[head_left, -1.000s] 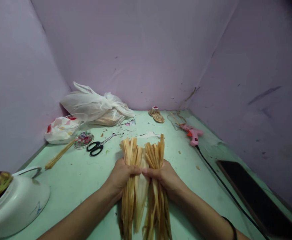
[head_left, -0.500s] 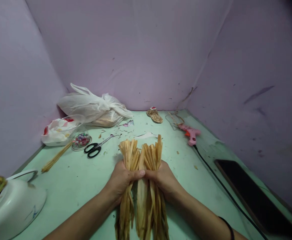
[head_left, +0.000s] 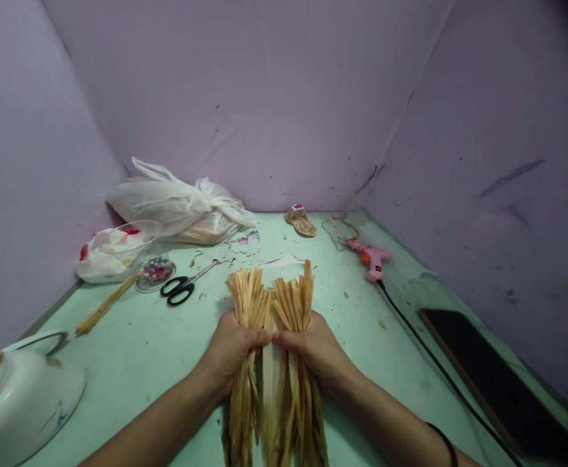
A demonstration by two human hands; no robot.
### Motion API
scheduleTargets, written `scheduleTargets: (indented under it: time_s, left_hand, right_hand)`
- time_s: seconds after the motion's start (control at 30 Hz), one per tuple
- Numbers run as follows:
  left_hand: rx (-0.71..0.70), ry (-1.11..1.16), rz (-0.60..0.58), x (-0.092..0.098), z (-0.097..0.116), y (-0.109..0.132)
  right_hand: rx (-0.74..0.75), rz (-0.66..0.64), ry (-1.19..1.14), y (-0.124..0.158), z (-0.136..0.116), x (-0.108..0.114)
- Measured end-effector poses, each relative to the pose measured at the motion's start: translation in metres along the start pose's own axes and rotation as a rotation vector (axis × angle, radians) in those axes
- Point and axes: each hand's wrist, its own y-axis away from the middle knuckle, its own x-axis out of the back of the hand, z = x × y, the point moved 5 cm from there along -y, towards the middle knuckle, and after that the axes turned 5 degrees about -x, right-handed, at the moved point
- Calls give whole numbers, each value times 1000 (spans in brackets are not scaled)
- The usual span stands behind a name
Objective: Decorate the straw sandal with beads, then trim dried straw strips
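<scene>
Both hands grip long, flat, straw-coloured dried plant strips near their upper ends, low in the middle of the head view. My left hand (head_left: 232, 344) is closed around the left bunch of dried strips (head_left: 243, 402). Around the right bunch of dried strips (head_left: 306, 408) my right hand (head_left: 315, 347) is closed. The two thumbs nearly meet over a wide pale strip (head_left: 274, 395) between the bunches. Uneven cut ends stick up above the fists, and the lower ends run out of the frame at the bottom. Most fingers are hidden behind the strips.
Left on the green table (head_left: 147, 363): scissors (head_left: 181, 288), a dish of beads (head_left: 156, 274), a thin straw bundle (head_left: 106, 305), a white pot (head_left: 35, 402). A plastic bag (head_left: 176, 207) and small woven slipper (head_left: 300, 222) lie behind. Right: pink glue gun (head_left: 374, 258), its cord, dark phone (head_left: 488, 376).
The bunches and both hands sit slightly further left in the view, which has itself shifted a little. The wide middle strip looks paler and shows more between the bunches. Both grips stay closed.
</scene>
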Motion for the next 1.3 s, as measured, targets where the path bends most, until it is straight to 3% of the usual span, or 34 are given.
scheduleTargets:
  time_s: [0.23, 0.37, 0.53, 0.67, 0.83, 0.97, 1.17, 1.3]
  left_hand:
    - [9, -27, 18, 1, -3, -1]
    - [33, -12, 23, 0, -2, 0]
    - [43, -60, 119, 16, 12, -6]
    - [37, -94, 167, 32, 35, -13]
    - [38, -148, 191, 46, 55, -16]
    - [94, -162, 97, 44, 50, -14]
    - [111, -116, -26, 17, 26, -2]
    - [114, -56, -104, -3, 11, 8]
  right_hand:
    - [-20, 79, 83, -3, 4, 4]
    - [-51, 131, 8, -4, 7, 7]
    - [-162, 174, -107, -10, -1, 26]
    - [-229, 82, -230, -13, -24, 46]
    - [-208, -153, -394, -1, -53, 58]
    - [-146, -361, -555, 6, -60, 51]
    - [-203, -120, -414, 0, -19, 23]
    - [-213, -211, -301, 3, 1, -5]
